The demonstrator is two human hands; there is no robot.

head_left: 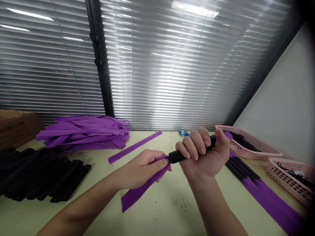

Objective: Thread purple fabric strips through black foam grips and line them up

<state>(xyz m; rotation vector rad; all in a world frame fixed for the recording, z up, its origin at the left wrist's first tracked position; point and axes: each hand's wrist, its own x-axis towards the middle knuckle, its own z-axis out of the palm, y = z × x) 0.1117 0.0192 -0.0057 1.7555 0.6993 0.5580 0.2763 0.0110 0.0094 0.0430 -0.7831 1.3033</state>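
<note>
My right hand (204, 154) is wrapped round a black foam tube (176, 157), which slants up to the right above the table. At the tube's lower left end, my left hand (145, 168) pinches a purple strap (141, 193) between thumb and fingers. The strap enters the tube's mouth there, and its free end hangs down to the left below my left hand. Part of the tube is covered by my right fingers. A single purple strap (135, 147) lies flat on the table behind my left hand.
A heap of purple straps (86, 132) and a stack of black tubes (44, 173) lie left, near a cardboard box (19, 127). On the right are tubes with straps through them (243, 168) and two pink baskets (261, 152). Blinds (159, 82) stand behind the table.
</note>
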